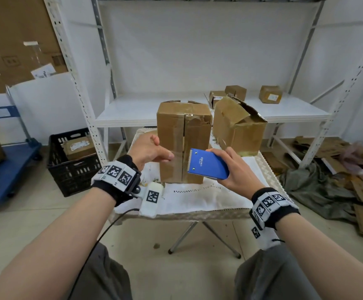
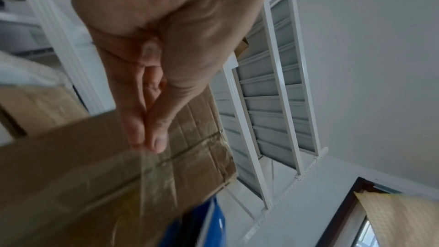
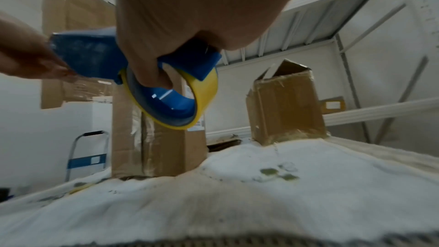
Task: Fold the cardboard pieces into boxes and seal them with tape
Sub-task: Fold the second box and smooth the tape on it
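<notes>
Right hand grasps blue tape dispenser | left hand pinches clear tape end | upright cardboard box directly behind both grips on table | likely light, easily dented; tape clingy, best held taut by edges.

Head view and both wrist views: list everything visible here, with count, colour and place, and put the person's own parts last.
Tall brown cardboard box: one, upright on the table, front seam taped.
Dented brown cardboard box: one, right of the tall one, top flaps open.
Blue handheld tape dispenser: one, yellow-edged tape roll, at the tall box's front.
Clear tape strip: one, stretched across the box front.
White cloth-covered folding table: one, centre.
White metal shelf rack: one, behind; three small brown boxes on it.
Black plastic crate: one, floor left, holding a parcel.
Blue trolley: one, far left.
Flattened cardboard pile: floor right.
Left hand: pinches the tape end.
Right hand: grips the dispenser.
</notes>
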`<state>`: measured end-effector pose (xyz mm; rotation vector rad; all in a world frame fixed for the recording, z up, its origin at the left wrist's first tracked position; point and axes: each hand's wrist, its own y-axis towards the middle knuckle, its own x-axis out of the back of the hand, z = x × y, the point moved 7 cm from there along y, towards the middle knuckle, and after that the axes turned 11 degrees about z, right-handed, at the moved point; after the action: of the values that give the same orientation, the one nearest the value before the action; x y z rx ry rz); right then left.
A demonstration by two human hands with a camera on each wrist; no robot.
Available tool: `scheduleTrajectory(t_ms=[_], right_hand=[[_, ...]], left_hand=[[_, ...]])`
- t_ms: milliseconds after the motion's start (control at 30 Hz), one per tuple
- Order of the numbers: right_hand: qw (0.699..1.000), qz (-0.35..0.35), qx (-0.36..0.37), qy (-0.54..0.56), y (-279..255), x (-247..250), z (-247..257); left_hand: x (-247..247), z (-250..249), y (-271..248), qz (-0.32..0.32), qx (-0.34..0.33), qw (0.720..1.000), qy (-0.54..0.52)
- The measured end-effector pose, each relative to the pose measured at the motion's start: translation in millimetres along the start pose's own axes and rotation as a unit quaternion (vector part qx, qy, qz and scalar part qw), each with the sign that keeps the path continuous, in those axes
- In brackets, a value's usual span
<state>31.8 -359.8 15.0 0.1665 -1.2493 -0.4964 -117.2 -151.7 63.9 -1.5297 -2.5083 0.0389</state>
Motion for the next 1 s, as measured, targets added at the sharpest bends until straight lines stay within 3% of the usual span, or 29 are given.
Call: scheduleTrajectory(t_ms=[200,467,767,1000], right_hand=[[0.996,0.008,-0.089,-0.005,-33.0,0.5,-47.6],[0.987,-0.021,-0.148,-0.060,-41.3,12.4,-46.9],[0.972,-0.061,-0.207,-0.089,-63.2,25.9,-70.5],[0.943,-0.029,-0.287,-0.164,-33.1,29.9,-67.5]], left_hand=[[36.7,-13.0,-14.9,-0.063,-0.038,0.995,0.061],[-26.5,-67.8,-29.8,-0.050,-0.179,0.961,0.206],[-73.3,-92.2,-21.5,-0.046,-0.237,0.934,0.264],[-128.2,-108.1,-24.4,-0.039,-0.303,0.860,0.409]])
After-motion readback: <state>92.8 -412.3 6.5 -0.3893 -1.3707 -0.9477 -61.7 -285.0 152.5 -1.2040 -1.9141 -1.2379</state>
